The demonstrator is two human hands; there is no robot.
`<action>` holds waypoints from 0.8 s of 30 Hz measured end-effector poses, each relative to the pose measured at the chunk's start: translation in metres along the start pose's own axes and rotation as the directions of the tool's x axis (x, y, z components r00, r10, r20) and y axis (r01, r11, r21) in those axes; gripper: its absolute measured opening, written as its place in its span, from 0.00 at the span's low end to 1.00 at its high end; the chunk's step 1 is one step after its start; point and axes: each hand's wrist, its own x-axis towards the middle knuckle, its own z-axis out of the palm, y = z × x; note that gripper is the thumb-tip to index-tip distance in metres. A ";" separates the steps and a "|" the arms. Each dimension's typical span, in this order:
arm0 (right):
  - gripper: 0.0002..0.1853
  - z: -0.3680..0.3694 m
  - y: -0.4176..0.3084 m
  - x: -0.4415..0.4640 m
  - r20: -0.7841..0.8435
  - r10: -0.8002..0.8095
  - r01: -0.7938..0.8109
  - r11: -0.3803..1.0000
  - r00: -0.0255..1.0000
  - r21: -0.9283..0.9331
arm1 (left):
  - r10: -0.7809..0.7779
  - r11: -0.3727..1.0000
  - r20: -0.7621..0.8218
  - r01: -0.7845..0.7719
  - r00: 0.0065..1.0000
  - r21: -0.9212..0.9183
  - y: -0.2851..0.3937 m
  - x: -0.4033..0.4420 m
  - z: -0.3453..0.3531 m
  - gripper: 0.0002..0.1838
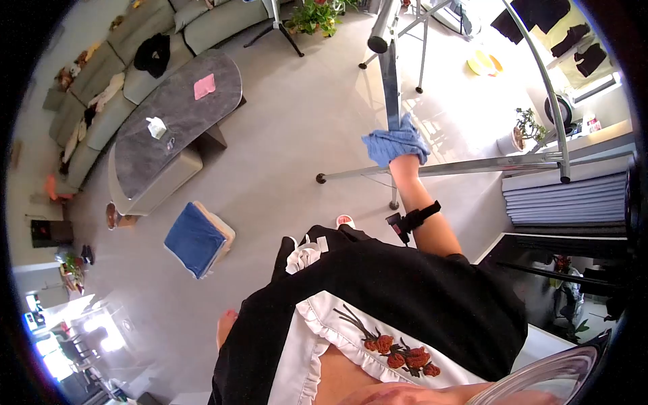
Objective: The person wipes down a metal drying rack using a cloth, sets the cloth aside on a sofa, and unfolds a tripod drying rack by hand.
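At far left, a grey sofa (145, 27) curves behind a dark grey coffee table (148, 111); the table's rounded end faces inward. Closer in stands a blue-topped stool (194, 236). The left hand (226, 326) hangs low beside the black top (398, 270), mostly hidden; its grip cannot be told. Pale floor (280, 142) spreads broadly toward a metal frame (390, 84), where the outstretched right hand (405, 167) grips a blue cloth (397, 143) against a bar. Pleated curtain (567, 200) borders the right.

Words, labels, numbers, signs — 0 can be read.
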 end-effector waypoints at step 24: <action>0.17 0.048 -0.124 -0.059 0.197 -0.629 -0.210 0.055 0.752 0.976 | 0.873 0.447 0.482 -0.530 0.082 -0.720 0.463 -0.070 0.018 0.39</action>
